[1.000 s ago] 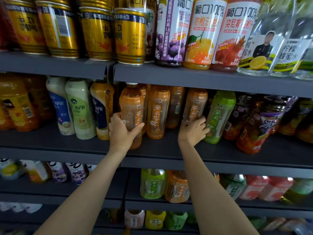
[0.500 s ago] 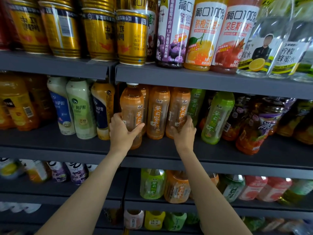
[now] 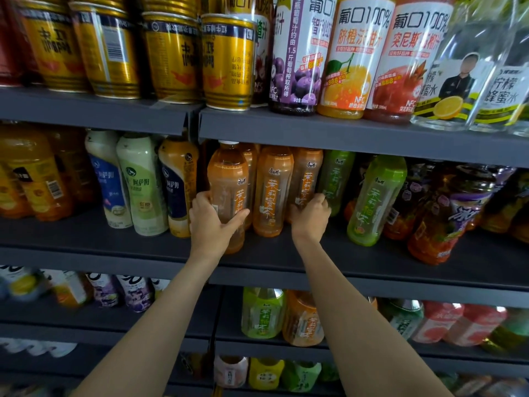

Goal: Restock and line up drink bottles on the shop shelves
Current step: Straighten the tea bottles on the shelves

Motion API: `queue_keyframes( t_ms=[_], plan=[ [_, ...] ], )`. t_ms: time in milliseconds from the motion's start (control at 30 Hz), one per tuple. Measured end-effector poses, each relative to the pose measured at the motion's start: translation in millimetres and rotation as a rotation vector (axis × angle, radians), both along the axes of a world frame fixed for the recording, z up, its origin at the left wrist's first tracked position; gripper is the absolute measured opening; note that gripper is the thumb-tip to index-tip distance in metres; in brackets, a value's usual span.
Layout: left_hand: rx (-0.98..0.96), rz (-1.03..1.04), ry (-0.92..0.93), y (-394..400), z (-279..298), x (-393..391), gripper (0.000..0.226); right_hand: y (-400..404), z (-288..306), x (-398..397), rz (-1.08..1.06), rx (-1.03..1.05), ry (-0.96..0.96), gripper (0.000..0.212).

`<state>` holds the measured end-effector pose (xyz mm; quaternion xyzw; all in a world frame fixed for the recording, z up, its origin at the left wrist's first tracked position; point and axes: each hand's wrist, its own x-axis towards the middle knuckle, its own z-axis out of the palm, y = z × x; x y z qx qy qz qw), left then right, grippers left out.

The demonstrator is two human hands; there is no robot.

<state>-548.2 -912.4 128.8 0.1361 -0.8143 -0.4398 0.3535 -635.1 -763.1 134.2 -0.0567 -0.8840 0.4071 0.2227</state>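
On the middle shelf [image 3: 286, 256] stands a row of orange tea bottles. My left hand [image 3: 213, 220] grips the leftmost orange bottle [image 3: 227, 184] low on its body, thumb across the front. A second orange bottle [image 3: 272, 190] stands between my hands. My right hand [image 3: 310, 214] is curled round the lower part of a third orange bottle [image 3: 306, 174]. Just right of it, set further back, stands a green tea bottle [image 3: 335, 179], and another green bottle [image 3: 375, 199] stands nearer the shelf's front.
White, pale green and dark blue milk-tea bottles [image 3: 143, 184] stand to the left. Dark jars and orange bottles [image 3: 446, 213] crowd the right. Gold cans [image 3: 226, 61] and juice bottles [image 3: 352, 58] fill the shelf above. More bottles [image 3: 263, 313] stand on lower shelves.
My right hand slid the third orange bottle leftward up beside the second one, uncovering a green bottle behind. My left hand stayed on the leftmost bottle.
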Motion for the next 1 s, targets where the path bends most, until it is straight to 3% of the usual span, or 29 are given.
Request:
queue_keyframes(
  t_ms=[267, 400, 500, 567, 800, 933, 1000],
  plan=[
    [0.01, -0.015, -0.015, -2, -2, -1, 0.075, 2, 1, 1, -0.01, -0.004, -0.027, 0.058],
    [-0.002, -0.026, -0.014, -2, 0, 1, 0.073, 9, 4, 26, 0.115, -0.193, 0.328, 0.044],
    [-0.017, -0.038, -0.031, -1, 3, 3, 0.075, -3, 3, 35, 0.413, -0.18, 0.172, 0.062],
    [-0.012, -0.06, -0.047, -2, 6, 7, 0.076, -13, -1, 31, 0.445, -0.106, 0.043, 0.071],
    [0.026, -0.119, -0.059, -6, 4, 20, 0.072, -3, -5, 36, 0.391, 0.004, 0.03, 0.044],
    [0.075, -0.171, -0.086, 5, 3, 24, 0.075, 12, 0, 46, 0.419, -0.104, 0.041, 0.05],
    [0.08, -0.199, -0.098, 15, 4, 22, 0.084, 24, 2, 51, 0.583, -0.175, -0.02, 0.055]
  ],
)
